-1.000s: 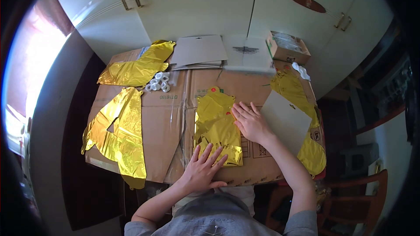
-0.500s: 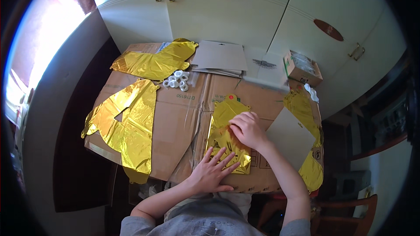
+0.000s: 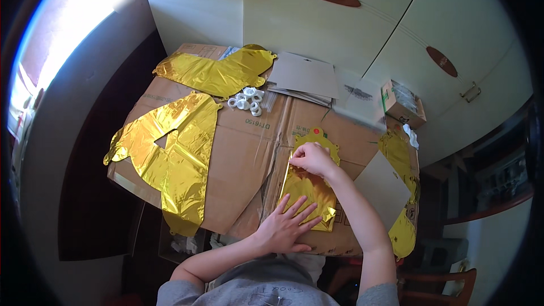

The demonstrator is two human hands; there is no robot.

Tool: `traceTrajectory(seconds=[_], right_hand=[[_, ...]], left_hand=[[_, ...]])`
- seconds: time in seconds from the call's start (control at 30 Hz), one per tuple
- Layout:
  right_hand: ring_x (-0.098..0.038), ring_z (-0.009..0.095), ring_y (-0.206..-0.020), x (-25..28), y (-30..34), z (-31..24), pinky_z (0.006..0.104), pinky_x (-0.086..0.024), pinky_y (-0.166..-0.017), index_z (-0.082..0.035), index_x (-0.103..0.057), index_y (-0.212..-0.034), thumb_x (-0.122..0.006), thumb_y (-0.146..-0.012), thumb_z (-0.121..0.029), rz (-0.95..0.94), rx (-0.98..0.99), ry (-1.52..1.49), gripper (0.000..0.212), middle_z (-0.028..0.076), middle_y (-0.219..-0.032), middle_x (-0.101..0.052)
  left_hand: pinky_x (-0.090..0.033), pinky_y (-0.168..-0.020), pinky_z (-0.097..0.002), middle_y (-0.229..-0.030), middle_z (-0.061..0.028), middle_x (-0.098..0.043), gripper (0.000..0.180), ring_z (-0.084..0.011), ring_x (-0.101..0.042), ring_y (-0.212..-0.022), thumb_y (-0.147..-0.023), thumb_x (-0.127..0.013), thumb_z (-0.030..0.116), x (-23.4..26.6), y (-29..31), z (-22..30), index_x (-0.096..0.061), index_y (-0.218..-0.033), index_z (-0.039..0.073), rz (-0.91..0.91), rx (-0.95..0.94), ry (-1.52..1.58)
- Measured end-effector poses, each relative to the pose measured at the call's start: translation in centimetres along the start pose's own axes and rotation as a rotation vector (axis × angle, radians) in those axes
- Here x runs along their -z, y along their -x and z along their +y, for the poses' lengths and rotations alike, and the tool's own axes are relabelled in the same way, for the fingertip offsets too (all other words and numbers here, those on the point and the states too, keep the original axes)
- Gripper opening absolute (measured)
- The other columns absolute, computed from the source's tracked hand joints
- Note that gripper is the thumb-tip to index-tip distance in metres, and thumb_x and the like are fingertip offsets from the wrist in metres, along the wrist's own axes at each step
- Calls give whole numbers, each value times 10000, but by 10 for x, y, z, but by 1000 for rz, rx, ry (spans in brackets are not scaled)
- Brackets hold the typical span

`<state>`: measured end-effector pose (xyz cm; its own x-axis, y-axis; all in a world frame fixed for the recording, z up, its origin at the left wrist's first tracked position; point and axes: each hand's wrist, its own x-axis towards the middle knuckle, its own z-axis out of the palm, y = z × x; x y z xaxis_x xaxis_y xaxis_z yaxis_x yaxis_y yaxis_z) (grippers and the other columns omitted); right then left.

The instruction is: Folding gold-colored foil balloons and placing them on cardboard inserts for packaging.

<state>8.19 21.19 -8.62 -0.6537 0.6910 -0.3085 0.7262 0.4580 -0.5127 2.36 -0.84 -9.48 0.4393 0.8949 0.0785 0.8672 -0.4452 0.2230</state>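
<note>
A folded gold foil balloon (image 3: 309, 190) lies on the flattened cardboard (image 3: 241, 170) in front of me, with a small red dot on its top tab. My left hand (image 3: 284, 231) rests flat across its lower left part, fingers spread. Near the upper left edge of the same balloon, my right hand (image 3: 314, 160) is closed in a pinch on the foil; its fingertips partly hide what they grip. A grey card (image 3: 384, 188) sits to the right, overlapping another gold foil balloon (image 3: 403, 237).
On the left lies a flat gold foil balloon (image 3: 190, 164) with a small opening. Another foil balloon (image 3: 218, 71) is behind it, beside white rings (image 3: 247, 101). Stacked grey cards (image 3: 303, 76) and a small box (image 3: 403, 103) stand along the back, before white cabinets (image 3: 334, 28).
My right hand has moved up along the balloon toward its upper left edge. My left hand still presses on the lower part. The whole view has shifted slightly.
</note>
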Motion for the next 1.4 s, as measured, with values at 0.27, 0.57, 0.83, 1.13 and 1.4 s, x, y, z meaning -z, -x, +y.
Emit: traceTrajectory(seconds=[0.27, 0.57, 0.83, 1.13, 1.4], right_hand=[[-577, 254, -1066, -2, 2, -1, 493, -349, -887, -179, -762, -833, -715, -762, -343, -20, -29, -113, 185, 15, -857, -726], [-551, 244, -1060, -16, 7, -7, 483, -333, -853, -194, -746, -790, -705, -776, -324, 158, 19, -19, 137, -17, -922, -683], [-559, 241, -988, -27, 11, -10, 460, -329, -828, -178, -725, -766, -716, -785, -327, 304, 120, 95, 150, 1, -900, -664], [-492, 245, -1103, -18, 27, 1, 445, -314, -916, -185, -666, -1030, -780, -715, -483, 184, 329, 121, 448, 13, -1062, -591], [-404, 282, -1226, -33, 45, 3, 495, -253, -1036, -168, -532, -1206, -846, -590, -541, 294, 394, 233, 785, 53, -1222, -481]], left_hand=[[-143, -1143, -639, -1571, -90, -299, 832, -355, -253, -1450, -853, -406, 754, 4, 0, 0, -322, -1520, 262, -24, -4, -1], [-144, -1133, -655, -1573, -86, -296, 844, -360, -263, -1446, -830, -431, 763, 5, -1, 0, -324, -1517, 283, -33, -6, -17], [-157, -1123, -670, -1573, -90, -298, 870, -367, -278, -1439, -806, -446, 778, 5, -2, 0, -326, -1515, 288, -44, -9, -33], [-136, -1129, -674, -1569, -95, -304, 869, -368, -262, -1447, -810, -436, 779, 5, -1, 1, -315, -1520, 292, -60, 0, -34], [-124, -1124, -687, -1567, -95, -307, 873, -364, -241, -1455, -806, -445, 776, 4, -4, 0, -317, -1520, 290, -63, -8, -22]])
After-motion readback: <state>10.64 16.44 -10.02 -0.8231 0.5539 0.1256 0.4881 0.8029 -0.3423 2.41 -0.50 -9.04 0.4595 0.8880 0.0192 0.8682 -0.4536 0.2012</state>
